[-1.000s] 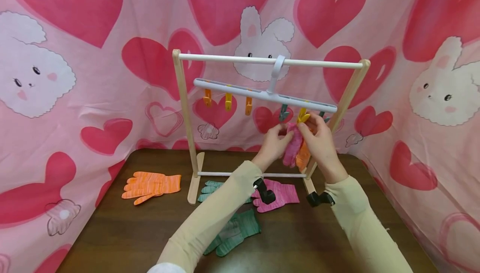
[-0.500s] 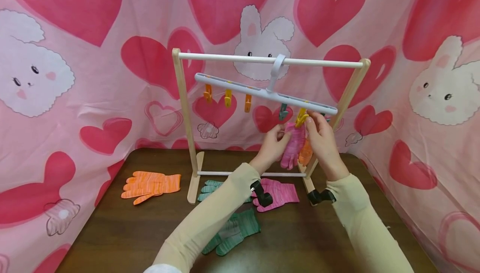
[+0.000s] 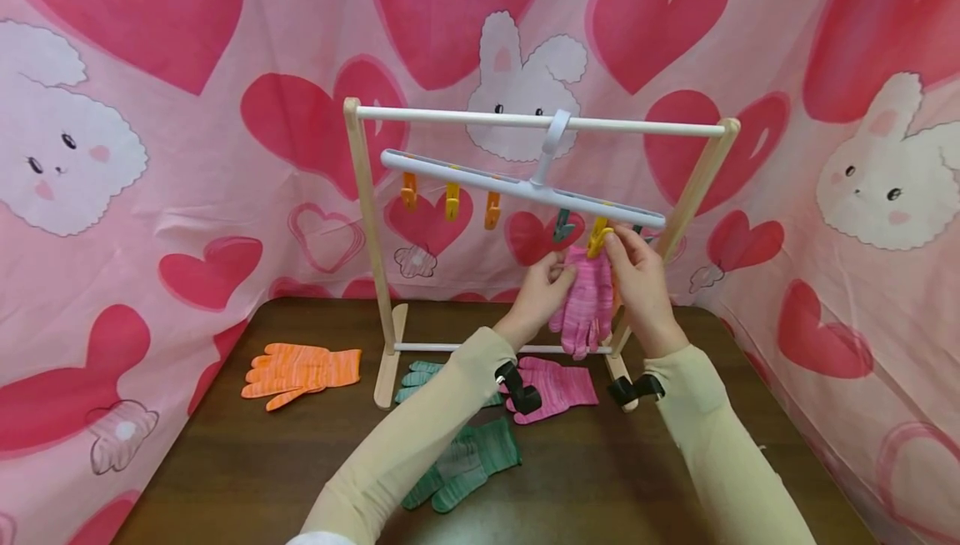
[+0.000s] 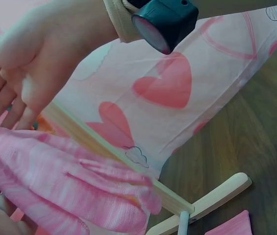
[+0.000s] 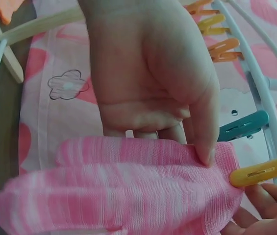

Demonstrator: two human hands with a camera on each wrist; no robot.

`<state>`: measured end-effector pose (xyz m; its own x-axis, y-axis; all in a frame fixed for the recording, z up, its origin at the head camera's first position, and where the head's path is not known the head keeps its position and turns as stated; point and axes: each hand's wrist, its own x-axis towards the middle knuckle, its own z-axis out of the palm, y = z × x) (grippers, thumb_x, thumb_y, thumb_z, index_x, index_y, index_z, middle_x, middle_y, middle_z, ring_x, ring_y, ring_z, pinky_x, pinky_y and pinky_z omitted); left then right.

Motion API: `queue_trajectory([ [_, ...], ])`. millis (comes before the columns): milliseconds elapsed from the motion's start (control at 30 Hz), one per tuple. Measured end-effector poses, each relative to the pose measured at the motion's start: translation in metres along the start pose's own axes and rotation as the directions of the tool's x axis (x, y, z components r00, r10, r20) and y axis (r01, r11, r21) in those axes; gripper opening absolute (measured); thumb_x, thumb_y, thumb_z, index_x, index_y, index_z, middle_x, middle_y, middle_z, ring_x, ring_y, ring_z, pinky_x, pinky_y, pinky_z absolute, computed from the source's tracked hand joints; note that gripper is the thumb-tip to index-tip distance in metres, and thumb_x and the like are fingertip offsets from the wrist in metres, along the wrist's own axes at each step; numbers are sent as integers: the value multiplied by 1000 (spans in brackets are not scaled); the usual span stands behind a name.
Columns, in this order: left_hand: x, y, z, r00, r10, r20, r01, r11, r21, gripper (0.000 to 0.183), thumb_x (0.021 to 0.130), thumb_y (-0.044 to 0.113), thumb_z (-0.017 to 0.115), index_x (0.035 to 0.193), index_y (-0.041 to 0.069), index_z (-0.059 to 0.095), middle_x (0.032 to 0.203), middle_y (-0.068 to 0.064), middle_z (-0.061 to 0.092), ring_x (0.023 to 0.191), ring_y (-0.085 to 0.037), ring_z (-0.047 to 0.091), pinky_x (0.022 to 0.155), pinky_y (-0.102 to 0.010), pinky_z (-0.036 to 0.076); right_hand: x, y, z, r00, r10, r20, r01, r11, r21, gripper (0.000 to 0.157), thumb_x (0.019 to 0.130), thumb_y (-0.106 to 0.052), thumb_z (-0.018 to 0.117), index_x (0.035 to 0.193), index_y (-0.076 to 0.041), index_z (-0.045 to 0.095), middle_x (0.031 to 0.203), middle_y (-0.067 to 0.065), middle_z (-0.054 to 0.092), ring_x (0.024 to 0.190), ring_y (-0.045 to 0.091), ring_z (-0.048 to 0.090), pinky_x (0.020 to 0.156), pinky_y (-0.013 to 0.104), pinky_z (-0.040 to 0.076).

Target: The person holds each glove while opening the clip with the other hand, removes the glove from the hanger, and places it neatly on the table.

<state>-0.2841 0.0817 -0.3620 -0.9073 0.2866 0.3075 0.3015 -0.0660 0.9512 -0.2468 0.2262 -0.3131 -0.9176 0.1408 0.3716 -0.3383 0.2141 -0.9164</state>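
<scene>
Right grip (image 3: 641,282) pinches yellow clip (image 3: 598,238), left grip (image 3: 536,297) the clipped pink glove (image 3: 587,305); other gloves (image 3: 303,368) (unclipped) remain on tabletop (image 3: 300,462).

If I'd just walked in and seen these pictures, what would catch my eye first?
Probably the pink backdrop, its big hearts and white rabbits filling the space behind everything. Next, the pink glove below the tilted hanger, its cuff pinched by the left hand while the right hand holds a yellow clip there. An orange glove glows on the table's left side.
</scene>
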Motion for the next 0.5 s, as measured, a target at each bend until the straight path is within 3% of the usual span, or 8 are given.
queue_trajectory([
  [167,-2,1,1,1000,-23,11,23,1000,6,38,108,11,54,139,-11,54,126,-28,67,119,-34,65,101,-39,52,3,2,-2,998,29,54,-31,999,40,48,112,-29,48,145,6,51,129,4,60,126,10,51,118,37,34],
  [333,-4,-4,-1,1000,-4,21,4,1000,10,34,106,10,57,135,-8,59,124,-26,70,114,-33,68,93,-34,55,7,3,-3,997,51,60,-55,996,75,47,109,-30,54,140,6,56,114,-12,67,126,11,52,120,42,31],
  [500,-3,-6,-4,999,39,32,-41,998,48,23,104,7,62,121,-7,65,115,-24,73,104,-28,71,84,-27,56,11,1,-5,998,67,12,-68,981,179,44,105,-28,63,137,2,63,110,-13,74,125,12,53,114,34,35],
])
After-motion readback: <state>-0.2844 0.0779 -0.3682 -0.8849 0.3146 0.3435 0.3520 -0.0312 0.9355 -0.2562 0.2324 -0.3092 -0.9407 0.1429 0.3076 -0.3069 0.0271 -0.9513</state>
